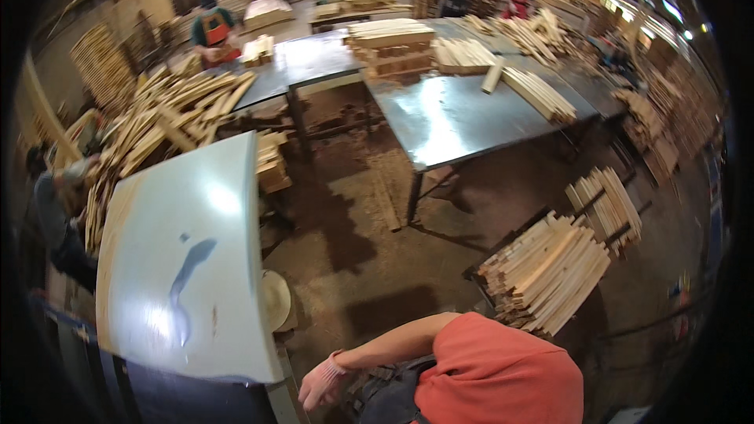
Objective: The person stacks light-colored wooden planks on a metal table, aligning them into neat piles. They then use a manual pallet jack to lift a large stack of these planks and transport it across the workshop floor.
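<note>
Sawdust covers the brown workshop floor [369, 267], and long grey metal work tables [463, 118] run off toward 12 o'clock with bundles of cut timber on them. Several other people work at the far benches and at the 9 o'clock edge. Nearest the wearer, a pale blue-grey sheet-metal table top [188, 267] fills the view from 8 to 10 o'clock, bare apart from a dark streak on it. What appears to be the person's right hand [322, 381], in a pink-and-white knit glove, hangs at about 6 o'clock on a bare forearm that comes out of an orange sleeve. Its fingers are loosely curled and pointing down, and it holds nothing that can be seen. It sits just beside the near corner of that table top without touching it. The left hand is out of view. A round pale disc [275, 298] lies by the table's edge at 7 o'clock, and a slanted stack of pale sawn wooden slats [550, 271] rests well apart at 4 o'clock. Judging by the empty hand, this is a pause between grips. Picking up any stock would call for turning and reaching out to the slats.
</note>
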The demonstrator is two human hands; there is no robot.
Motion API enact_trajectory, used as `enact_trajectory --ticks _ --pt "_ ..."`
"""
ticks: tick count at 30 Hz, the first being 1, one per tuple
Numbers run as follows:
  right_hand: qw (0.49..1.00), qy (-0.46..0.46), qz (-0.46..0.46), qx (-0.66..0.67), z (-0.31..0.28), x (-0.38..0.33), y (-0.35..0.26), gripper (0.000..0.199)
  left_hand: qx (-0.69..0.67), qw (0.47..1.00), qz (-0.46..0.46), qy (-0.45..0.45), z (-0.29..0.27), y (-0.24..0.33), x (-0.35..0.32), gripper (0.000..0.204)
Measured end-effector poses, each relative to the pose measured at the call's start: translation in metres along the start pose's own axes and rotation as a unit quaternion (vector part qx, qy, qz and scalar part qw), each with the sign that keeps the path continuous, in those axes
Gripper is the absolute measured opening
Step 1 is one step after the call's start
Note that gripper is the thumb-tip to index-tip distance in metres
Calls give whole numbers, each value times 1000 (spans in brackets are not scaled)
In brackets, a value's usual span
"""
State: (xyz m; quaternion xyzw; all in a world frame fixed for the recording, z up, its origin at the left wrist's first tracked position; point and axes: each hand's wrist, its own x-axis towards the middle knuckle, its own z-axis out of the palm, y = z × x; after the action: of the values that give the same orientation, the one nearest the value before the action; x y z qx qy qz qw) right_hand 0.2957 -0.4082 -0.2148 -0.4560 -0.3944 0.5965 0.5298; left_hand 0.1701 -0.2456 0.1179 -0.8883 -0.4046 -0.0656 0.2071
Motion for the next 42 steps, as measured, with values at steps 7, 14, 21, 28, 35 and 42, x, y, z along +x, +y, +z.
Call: enact_trajectory --ticks 7,14,21,28,35,42 --pt "893 380 237 45 -33 -290 37 46 -751 441 145 -469 142 193 -41 44" --pt "695 550 -2 464 -30 -429 148 24 -554 497 37 -667 272 398 -140 22" --pt "548 611 -144 553 -58 -484 144 30 -407 575 88 -705 269 508 -149 25" --pt "442 653 -146 597 -134 -554 135 27 -335 593 105 -724 265 617 -104 29" --pt "561 802 8 207 -187 -661 236 16 -418 572 125 -694 247 878 -71 38" --pt "312 760 -201 533 -170 -744 161 25 -392 526 280 -701 100 1066 -121 21"
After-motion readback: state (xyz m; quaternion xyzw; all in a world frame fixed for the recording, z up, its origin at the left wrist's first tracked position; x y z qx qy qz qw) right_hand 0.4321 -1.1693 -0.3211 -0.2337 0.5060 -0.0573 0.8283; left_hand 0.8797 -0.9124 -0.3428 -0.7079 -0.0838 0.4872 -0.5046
